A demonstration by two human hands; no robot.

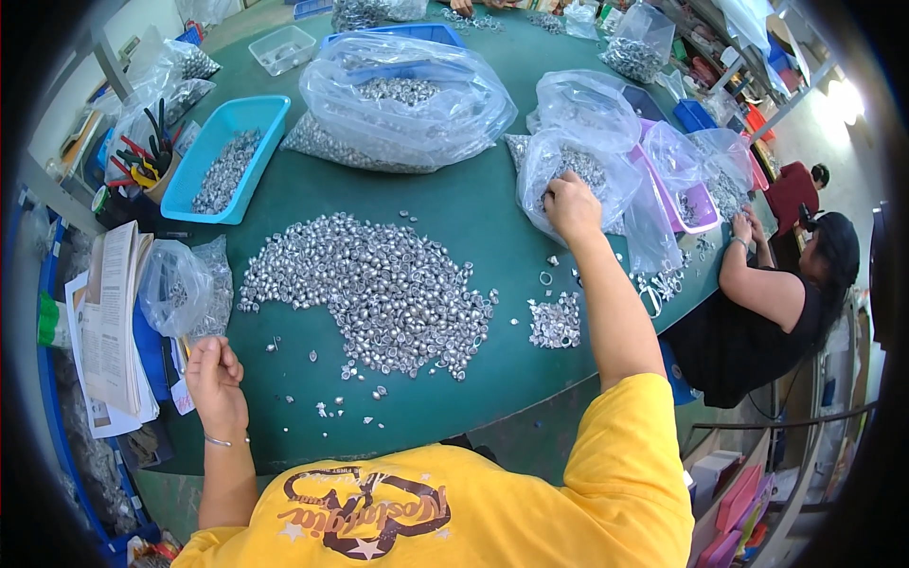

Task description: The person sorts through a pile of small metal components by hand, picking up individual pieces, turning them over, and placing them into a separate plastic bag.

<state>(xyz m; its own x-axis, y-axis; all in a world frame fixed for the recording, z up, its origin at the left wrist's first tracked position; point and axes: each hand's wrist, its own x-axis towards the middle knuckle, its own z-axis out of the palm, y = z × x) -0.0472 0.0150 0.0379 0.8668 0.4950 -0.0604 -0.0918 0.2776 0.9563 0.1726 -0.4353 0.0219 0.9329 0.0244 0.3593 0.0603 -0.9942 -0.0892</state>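
My right hand (pixel 573 208) reaches to the open mouth of a clear plastic bag (pixel 540 180) of small silvery metal parts (pixel 579 163). Its fingers are curled down at the parts; what they grip, if anything, is hidden. Near the table's left edge, my left hand (pixel 216 379) is raised with its fingers bent together, and I cannot make out anything in them. A broad pile of small rounded silvery metal pieces (pixel 379 284) lies between my arms. Next to my right forearm is a smaller heap of metal parts (pixel 555 322).
A blue tray (pixel 275 118) of parts stands at the far left, beside a large filled plastic bag (pixel 407 95). A purple basket (pixel 705 225) is right of my right hand. Papers (pixel 115 322) and a small bag (pixel 175 289) lie left. A co-worker (pixel 786 293) sits at the right.
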